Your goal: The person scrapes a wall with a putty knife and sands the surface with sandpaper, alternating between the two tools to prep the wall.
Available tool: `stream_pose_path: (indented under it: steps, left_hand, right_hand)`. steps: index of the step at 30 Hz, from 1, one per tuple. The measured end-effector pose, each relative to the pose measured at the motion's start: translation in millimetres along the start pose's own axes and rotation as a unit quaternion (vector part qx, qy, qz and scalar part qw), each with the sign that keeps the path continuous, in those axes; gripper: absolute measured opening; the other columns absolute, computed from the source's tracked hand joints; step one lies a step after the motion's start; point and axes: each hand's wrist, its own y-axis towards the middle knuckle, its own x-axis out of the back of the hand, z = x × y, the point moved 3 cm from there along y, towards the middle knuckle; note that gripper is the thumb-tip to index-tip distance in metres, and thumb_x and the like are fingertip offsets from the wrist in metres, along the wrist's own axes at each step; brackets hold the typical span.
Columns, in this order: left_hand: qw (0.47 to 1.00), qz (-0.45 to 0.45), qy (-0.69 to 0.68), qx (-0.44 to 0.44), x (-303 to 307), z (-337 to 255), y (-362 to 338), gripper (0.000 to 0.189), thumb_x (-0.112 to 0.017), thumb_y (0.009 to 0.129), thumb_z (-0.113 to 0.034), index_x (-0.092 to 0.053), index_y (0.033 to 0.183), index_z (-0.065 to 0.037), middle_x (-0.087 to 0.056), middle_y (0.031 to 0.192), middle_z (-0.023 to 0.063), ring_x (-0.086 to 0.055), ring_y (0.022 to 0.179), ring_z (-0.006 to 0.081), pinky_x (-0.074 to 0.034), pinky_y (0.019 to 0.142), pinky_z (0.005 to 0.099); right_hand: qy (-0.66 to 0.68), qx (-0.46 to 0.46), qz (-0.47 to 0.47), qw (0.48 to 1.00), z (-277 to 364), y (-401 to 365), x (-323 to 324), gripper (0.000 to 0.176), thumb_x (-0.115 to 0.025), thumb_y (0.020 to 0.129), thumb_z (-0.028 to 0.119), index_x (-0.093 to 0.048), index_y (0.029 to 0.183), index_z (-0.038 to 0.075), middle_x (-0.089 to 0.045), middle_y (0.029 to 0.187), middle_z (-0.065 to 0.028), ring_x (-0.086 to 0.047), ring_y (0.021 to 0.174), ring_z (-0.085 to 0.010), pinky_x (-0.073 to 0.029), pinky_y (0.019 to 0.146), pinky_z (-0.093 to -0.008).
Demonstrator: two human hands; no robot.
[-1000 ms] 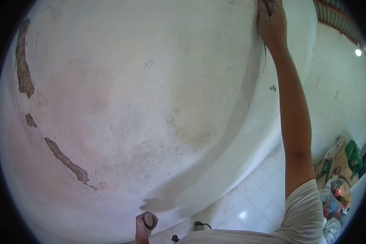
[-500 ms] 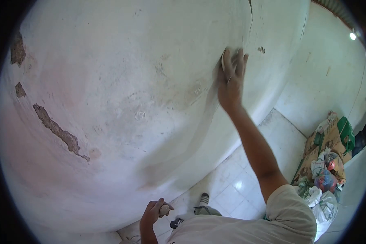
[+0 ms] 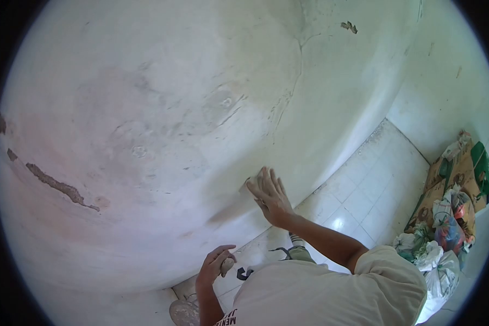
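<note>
My right hand is pressed low on the white wall, with its fingers stretched upward. A pale flat piece shows at its edge, pinned under the fingers against the wall; most of it is hidden. Lower down, my left hand is held near waist height, apart from the wall. Its fingers curl round a pale, rounded lump whose material I cannot make out. Smudges and fine cracks mark the plaster above my right hand.
Long chipped patches expose brown material on the wall's left side. Along the right, cardboard boxes and filled plastic bags stand on the white tiled floor. A rounded, stained object lies at the bottom, beside my left forearm.
My right hand has slid down and to the left along the wall. The view has shifted, and my left hand still holds the lump.
</note>
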Motion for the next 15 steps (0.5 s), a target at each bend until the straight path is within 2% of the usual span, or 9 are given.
stream_pose_path:
  steps: [1, 3, 4, 5, 6, 9, 11, 12, 15]
  left_hand:
    - [1.0, 0.004, 0.002, -0.004, -12.1, -6.2, 9.3, 0.037, -0.047, 0.102, -0.023, -0.054, 0.13, -0.001, -0.067, 0.092, 0.0075, -0.049, 0.055, 0.0063, -0.039, 0.042, 0.0206]
    - [1.0, 0.012, 0.002, -0.013, -40.2, -18.2, 27.0, 0.043, -0.048, 0.102, -0.023, -0.045, 0.139, -0.001, -0.068, 0.103, 0.0101, -0.051, 0.056, 0.0065, -0.04, 0.043, 0.0204]
    - [1.0, 0.017, 0.004, -0.003, -51.6, -16.0, 41.2, 0.051, -0.05, 0.101, -0.023, -0.035, 0.145, -0.002, -0.065, 0.117, 0.0126, -0.051, 0.058, 0.0062, -0.041, 0.043, 0.021]
    - [1.0, 0.013, 0.004, -0.012, -65.3, -16.9, 54.4, 0.052, -0.05, 0.101, -0.023, -0.035, 0.146, -0.002, -0.064, 0.118, 0.0125, -0.051, 0.059, 0.0062, -0.041, 0.043, 0.021]
    - [1.0, 0.01, 0.005, -0.022, -83.2, -26.5, 69.1, 0.052, -0.051, 0.101, -0.024, -0.034, 0.146, -0.002, -0.064, 0.118, 0.0124, -0.051, 0.059, 0.0061, -0.041, 0.043, 0.0211]
    - [0.996, 0.037, -0.006, -0.075, -121.6, -37.0, 112.2, 0.047, -0.052, 0.101, -0.025, -0.04, 0.139, -0.001, -0.064, 0.118, 0.0115, -0.053, 0.064, 0.0073, -0.042, 0.044, 0.0217]
    - [0.996, 0.075, -0.024, -0.042, -137.2, -63.2, 131.0, 0.042, -0.052, 0.101, -0.026, -0.044, 0.133, -0.001, -0.064, 0.116, 0.0109, -0.053, 0.065, 0.0082, -0.043, 0.044, 0.022]
    - [0.998, 0.058, -0.011, -0.034, -149.5, -72.0, 140.8, 0.035, -0.053, 0.1, -0.026, -0.048, 0.126, -0.002, -0.064, 0.11, 0.0088, -0.052, 0.063, 0.0077, -0.043, 0.043, 0.0224]
    - [0.995, 0.013, -0.071, -0.069, -174.2, -70.9, 166.0, 0.034, -0.053, 0.1, -0.025, -0.048, 0.125, -0.002, -0.064, 0.104, 0.0071, -0.052, 0.062, 0.0064, -0.043, 0.042, 0.0227]
  right_hand:
    - [0.143, -0.018, 0.029, 0.989, -13.3, -11.8, -8.2, 0.054, -0.057, 0.095, 0.011, -0.04, 0.146, 0.01, -0.027, 0.152, -0.0258, -0.03, 0.139, -0.0425, -0.033, 0.109, -0.0507]
    - [0.416, -0.051, 0.092, 0.903, -45.7, -30.6, -25.4, 0.051, -0.056, 0.097, 0.018, -0.039, 0.144, 0.006, -0.04, 0.144, -0.0231, -0.045, 0.132, -0.0319, -0.04, 0.106, -0.0427]
    - [0.521, -0.155, 0.126, 0.83, -55.1, -37.0, -20.3, 0.048, -0.055, 0.098, 0.019, -0.04, 0.142, 0.003, -0.043, 0.142, -0.0194, -0.047, 0.129, -0.028, -0.04, 0.106, -0.0411]
    - [0.61, -0.257, 0.159, 0.733, -63.7, -44.5, -13.0, 0.046, -0.054, 0.1, 0.021, -0.042, 0.139, 0.001, -0.046, 0.139, -0.0157, -0.048, 0.127, -0.0242, -0.04, 0.106, -0.0395]
    - [0.68, -0.352, 0.188, 0.615, -72.2, -51.2, -6.7, 0.044, -0.052, 0.101, 0.022, -0.043, 0.137, -0.002, -0.049, 0.137, -0.012, -0.05, 0.125, -0.0203, -0.04, 0.106, -0.038]
    - [0.774, -0.35, 0.155, 0.505, -99.1, -54.6, 7.1, 0.045, -0.052, 0.101, 0.027, -0.043, 0.137, 0.002, -0.052, 0.134, -0.0095, -0.052, 0.122, -0.0212, -0.041, 0.105, -0.0372]
    - [0.78, -0.345, 0.168, 0.495, -112.2, -50.8, 11.7, 0.047, -0.052, 0.101, 0.029, -0.041, 0.138, 0.003, -0.052, 0.133, -0.0095, -0.051, 0.123, -0.0212, -0.041, 0.105, -0.0371]
    - [0.783, -0.341, 0.174, 0.49, -121.0, -49.0, 16.7, 0.048, -0.052, 0.101, 0.029, -0.04, 0.139, 0.003, -0.052, 0.133, -0.0094, -0.051, 0.124, -0.0212, -0.041, 0.104, -0.037]
    - [0.782, -0.334, 0.197, 0.488, -138.1, -40.9, 26.0, 0.045, -0.055, 0.1, 0.032, -0.047, 0.133, 0.002, -0.057, 0.122, -0.0067, -0.054, 0.115, -0.0151, -0.043, 0.099, -0.0325]
